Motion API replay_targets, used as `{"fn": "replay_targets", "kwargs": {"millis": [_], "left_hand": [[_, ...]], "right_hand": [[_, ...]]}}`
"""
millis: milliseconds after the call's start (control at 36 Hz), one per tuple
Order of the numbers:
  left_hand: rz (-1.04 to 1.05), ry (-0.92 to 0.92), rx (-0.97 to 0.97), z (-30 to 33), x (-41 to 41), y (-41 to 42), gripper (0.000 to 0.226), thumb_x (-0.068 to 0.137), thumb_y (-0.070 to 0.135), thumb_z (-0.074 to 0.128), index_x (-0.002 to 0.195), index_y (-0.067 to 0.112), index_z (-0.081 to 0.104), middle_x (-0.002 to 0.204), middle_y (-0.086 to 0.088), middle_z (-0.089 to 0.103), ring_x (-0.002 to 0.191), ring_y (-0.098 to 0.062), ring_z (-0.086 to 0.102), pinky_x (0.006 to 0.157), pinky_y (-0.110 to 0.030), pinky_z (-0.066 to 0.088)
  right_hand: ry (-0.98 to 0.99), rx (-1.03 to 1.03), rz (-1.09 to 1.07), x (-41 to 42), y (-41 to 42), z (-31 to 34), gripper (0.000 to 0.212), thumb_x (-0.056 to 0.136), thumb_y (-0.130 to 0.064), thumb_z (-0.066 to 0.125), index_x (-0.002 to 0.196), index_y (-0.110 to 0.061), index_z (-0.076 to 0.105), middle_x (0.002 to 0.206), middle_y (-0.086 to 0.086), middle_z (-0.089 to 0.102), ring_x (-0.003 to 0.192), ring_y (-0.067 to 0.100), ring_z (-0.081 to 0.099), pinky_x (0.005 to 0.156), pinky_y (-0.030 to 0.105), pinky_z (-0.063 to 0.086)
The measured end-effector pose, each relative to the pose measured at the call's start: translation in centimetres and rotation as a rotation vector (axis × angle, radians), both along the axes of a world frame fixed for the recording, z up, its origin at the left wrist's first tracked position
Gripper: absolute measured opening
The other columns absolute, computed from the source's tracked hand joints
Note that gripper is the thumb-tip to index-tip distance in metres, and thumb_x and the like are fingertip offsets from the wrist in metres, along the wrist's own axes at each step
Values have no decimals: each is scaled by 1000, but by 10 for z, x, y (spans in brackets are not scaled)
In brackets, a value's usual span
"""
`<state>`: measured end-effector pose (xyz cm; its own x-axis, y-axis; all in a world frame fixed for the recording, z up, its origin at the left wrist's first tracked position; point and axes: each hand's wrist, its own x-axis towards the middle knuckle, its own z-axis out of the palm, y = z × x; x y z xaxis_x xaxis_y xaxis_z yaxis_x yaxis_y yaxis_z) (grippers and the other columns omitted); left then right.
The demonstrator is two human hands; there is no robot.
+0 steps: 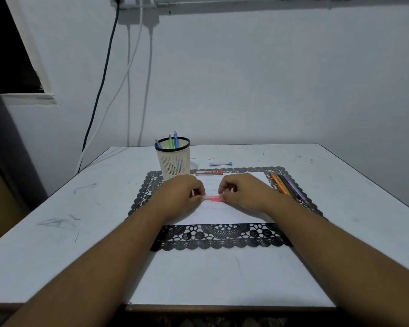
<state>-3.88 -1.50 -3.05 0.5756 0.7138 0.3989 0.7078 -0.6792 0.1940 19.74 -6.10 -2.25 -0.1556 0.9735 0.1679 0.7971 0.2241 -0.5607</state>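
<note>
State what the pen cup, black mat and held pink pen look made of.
Pen cup: likely cream plastic or metal, slotted wall, black rim.
Black mat: lacy cut-out pattern, probably vinyl or fabric.
Pink pen: seemingly translucent plastic, glowing red.

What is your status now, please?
Left hand, right hand pinch pink pen ends. Held over paper. Cup behind, apart.

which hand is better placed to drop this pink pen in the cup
Left, probably: the left hand pinches the pink pen too and sits just before the cup; the right hand is farther.
</note>
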Motion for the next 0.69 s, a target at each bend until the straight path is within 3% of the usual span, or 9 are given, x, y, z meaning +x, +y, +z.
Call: {"fn": "replay_targets", "kwargs": {"millis": [111, 194, 361, 444, 556, 694], "left_hand": [[30, -39, -95, -3, -7, 8, 7, 89, 42, 71, 85, 41, 66, 86, 24, 61, 81, 6, 56, 61, -21, 41], [15, -55, -114, -5, -10, 10, 7, 90, 46, 69, 95, 44, 65, 89, 24, 60, 84, 7, 56, 61, -20, 41], [-14, -51, -68, -6, -7, 7, 6, 93, 45, 67, 89, 42, 65, 88, 23, 59, 90, 9, 52, 60, -20, 39], [-19, -54, -92, -7, -7, 7, 9, 94, 42, 68, 86, 41, 64, 88, 22, 59, 89, 9, 52, 61, -21, 39], [-27, -64, -119, -6, -7, 7, 9, 95, 40, 68, 86, 39, 64, 89, 22, 60, 89, 8, 52, 63, -22, 41], [-18, -61, -125, -3, -8, 5, 9, 95, 38, 67, 87, 39, 65, 91, 21, 60, 90, 9, 52, 65, -21, 41]], "right_hand": [[73, -65, -21, 16, 0, 4, 11, 91, -22, 78, 85, -31, 74, 81, -17, 73, 72, -7, 66, 57, 7, 44], [102, -118, -19, 23, 1, 7, 8, 90, -19, 79, 87, -26, 77, 84, -7, 76, 74, -1, 69, 60, 9, 49], [66, -117, -20, 22, 2, 6, 8, 90, -25, 80, 85, -29, 76, 76, -15, 72, 63, -9, 60, 53, 6, 42], [44, -98, -21, 18, 1, 4, 8, 92, -27, 79, 85, -28, 74, 78, -16, 72, 65, -9, 60, 54, 7, 42], [17, -93, -24, 16, 0, 5, 7, 93, -28, 77, 87, -27, 73, 85, -10, 73, 73, 2, 62, 66, 21, 46], [-29, -98, -39, 19, 1, 8, 10, 93, -27, 77, 85, -26, 72, 80, -11, 70, 70, 2, 59, 64, 22, 45]]}}
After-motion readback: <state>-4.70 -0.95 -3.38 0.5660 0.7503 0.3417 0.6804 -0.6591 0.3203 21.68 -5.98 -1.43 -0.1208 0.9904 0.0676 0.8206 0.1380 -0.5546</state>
